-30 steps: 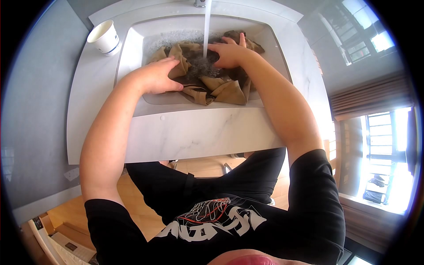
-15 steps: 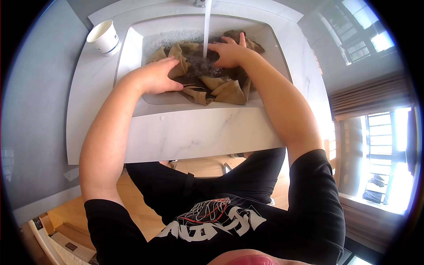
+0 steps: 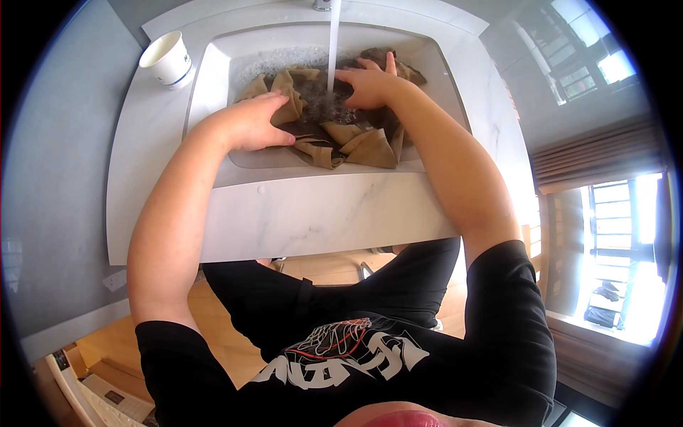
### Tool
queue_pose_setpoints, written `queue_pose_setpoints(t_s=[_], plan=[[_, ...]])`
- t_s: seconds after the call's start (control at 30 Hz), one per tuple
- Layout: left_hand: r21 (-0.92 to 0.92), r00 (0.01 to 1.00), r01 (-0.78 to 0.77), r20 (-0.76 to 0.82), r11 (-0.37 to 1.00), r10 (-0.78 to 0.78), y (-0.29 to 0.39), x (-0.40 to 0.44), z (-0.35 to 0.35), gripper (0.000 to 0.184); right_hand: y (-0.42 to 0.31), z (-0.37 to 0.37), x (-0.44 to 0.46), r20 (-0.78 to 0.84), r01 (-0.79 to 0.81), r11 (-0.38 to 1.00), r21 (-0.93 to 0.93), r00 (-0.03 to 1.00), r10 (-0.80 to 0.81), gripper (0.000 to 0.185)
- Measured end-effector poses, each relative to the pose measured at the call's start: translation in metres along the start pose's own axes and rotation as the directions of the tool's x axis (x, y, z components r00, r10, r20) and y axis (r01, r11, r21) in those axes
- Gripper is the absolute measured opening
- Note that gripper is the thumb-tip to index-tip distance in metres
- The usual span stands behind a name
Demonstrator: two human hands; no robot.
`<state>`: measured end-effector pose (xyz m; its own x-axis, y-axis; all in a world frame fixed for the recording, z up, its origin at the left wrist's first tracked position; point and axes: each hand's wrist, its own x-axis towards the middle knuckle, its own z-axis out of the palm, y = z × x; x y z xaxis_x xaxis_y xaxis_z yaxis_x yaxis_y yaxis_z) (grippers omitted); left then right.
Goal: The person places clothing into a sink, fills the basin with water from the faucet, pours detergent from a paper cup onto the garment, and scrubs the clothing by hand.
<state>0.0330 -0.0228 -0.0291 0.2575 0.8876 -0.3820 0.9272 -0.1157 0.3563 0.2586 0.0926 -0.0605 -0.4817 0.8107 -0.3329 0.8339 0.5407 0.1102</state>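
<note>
A wet tan and dark brown cloth [image 3: 370, 148] lies bunched in the white sink [image 3: 216, 78], partly under water. Water pours in a straight stream [image 3: 333, 50] from the tap [image 3: 322, 4] between my hands. On the left, my left hand [image 3: 257, 122] rests against the cloth, thumb and fingers apart. My right hand [image 3: 370, 85] lies on the darker part of the cloth at the right, its fingers spread. Some fingertips of both hands are hidden by cloth or water. Foam [image 3: 267, 62] floats along the back left of the basin.
A white paper cup [image 3: 167, 60] stands on the counter left of the sink. The marble-patterned counter edge [image 3: 320, 213] runs in front of my body. A grey wall [image 3: 64, 164] rises at the left, and a window [image 3: 615, 249] is at the right.
Both hands and the cloth stay almost in place. The water keeps running, and its splash and ripples differ slightly.
</note>
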Motion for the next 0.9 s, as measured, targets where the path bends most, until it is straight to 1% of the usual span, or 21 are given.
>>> queue_pose_setpoints(t_s=[0.9], plan=[[0.011, 1.000, -0.001, 0.005, 1.000, 0.001, 0.0001, 0.0000, -0.0005, 0.083, 0.0005, 0.0008, 0.0014, -0.005, 0.007, 1.000, -0.005, 1.000, -0.007, 0.077]])
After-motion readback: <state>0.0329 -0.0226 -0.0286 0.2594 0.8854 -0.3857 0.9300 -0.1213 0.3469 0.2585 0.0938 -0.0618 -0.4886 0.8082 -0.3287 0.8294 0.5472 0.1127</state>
